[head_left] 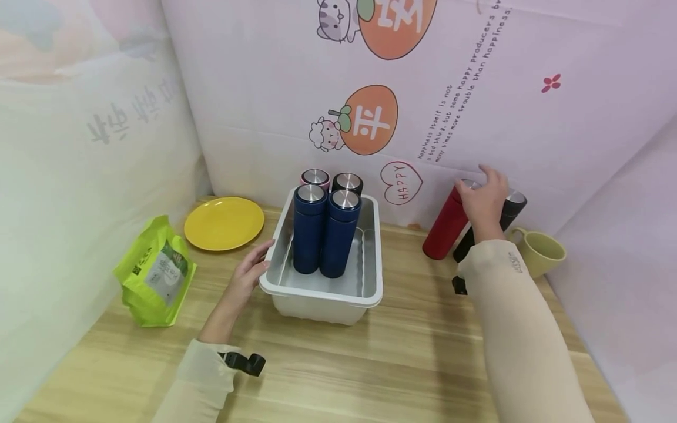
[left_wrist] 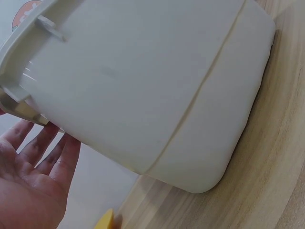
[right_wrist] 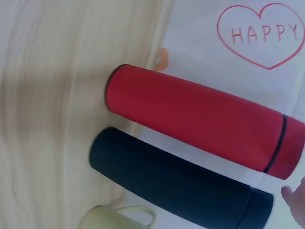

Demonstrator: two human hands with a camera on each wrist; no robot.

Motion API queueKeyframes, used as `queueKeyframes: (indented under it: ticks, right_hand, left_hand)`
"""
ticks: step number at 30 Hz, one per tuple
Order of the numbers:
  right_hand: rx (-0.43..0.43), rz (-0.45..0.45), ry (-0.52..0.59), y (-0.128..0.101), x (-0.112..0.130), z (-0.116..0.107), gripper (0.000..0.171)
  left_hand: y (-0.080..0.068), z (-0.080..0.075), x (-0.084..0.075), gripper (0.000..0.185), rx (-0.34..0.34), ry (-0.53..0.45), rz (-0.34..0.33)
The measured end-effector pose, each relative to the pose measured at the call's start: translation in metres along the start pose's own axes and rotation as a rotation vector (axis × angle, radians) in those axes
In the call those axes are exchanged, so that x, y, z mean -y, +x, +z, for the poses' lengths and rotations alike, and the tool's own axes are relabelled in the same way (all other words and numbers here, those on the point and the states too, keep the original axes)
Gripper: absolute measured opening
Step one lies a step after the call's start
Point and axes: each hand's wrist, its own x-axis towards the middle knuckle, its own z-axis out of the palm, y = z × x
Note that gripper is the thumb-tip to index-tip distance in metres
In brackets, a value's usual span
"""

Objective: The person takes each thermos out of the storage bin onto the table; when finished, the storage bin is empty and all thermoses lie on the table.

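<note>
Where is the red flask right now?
In the head view, the red flask stands at right against the backdrop, beside the black flask, under the right hand.

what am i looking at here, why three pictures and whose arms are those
These are a person's two bare hands, filmed by three cameras at once. The big picture comes from a camera on the head, looking down at a light wooden table. The other two come from cameras strapped to each wrist.

The left hand rests with straight fingers against the rim of a white plastic bin; the left wrist view shows that bin's side close up. Four tall flasks stand inside it, two dark blue ones in front.

The right hand reaches over the tops of a red flask and a black flask standing by the wall; whether it grips one is unclear.

Also there: a yellow plate, a green bag and a pale green mug.
</note>
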Motion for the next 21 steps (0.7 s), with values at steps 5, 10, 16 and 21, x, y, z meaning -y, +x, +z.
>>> queueKeyframes:
  ticks: [5, 10, 16, 21]
  right_hand:
    - [-0.033, -0.069, 0.012, 0.0, 0.019, 0.001, 0.066]
    - [-0.043, -0.167, 0.052, -0.006, 0.044, 0.009, 0.062]
    - [-0.008, -0.318, 0.101, -0.019, 0.066, 0.024, 0.059]
    - [0.055, -0.403, 0.169, -0.037, 0.08, 0.033, 0.058]
  left_hand:
    - [-0.001, 0.0, -0.001, 0.049, 0.008, 0.006, -0.003]
    - [-0.001, -0.001, -0.002, 0.049, 0.007, 0.001, 0.01]
    - [-0.001, 0.0, -0.003, 0.048, 0.002, 0.008, 0.007]
    - [-0.002, 0.001, -0.002, 0.048, -0.001, 0.003, 0.01]
